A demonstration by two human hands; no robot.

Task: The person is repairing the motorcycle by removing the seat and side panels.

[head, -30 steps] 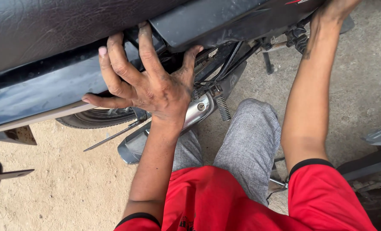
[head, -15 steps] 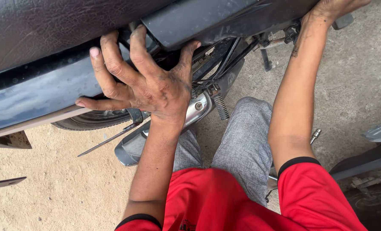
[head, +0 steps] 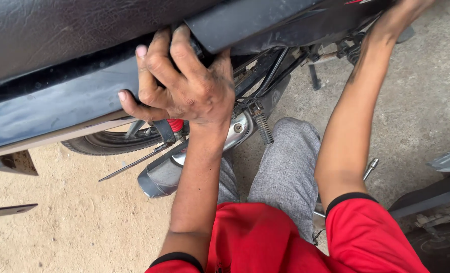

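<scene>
A motorcycle fills the top of the head view, with a black leather seat [head: 58, 35] over a dark blue side panel [head: 58, 108]. My left hand [head: 184, 86] is greasy and its fingers curl around the panel's rear edge, where a second dark panel [head: 265, 20] begins. My right hand [head: 404, 12] reaches up to the bike's frame at the top right and is mostly hidden by the bodywork and the picture's edge. I cannot see what it holds.
Below the panel are the rear tyre [head: 109, 141], a chrome exhaust muffler [head: 164, 174], a shock spring [head: 263, 126] and a red spring [head: 174, 125]. My grey-trousered knee [head: 290, 162] is under the bike. A metal socket tool [head: 370, 168] lies on the concrete. Another vehicle's parts [head: 437, 202] stand at the right.
My left hand's fingers, spread flat on the panel before, have curled and closed around its edge. My right arm has stayed stretched up to the bike.
</scene>
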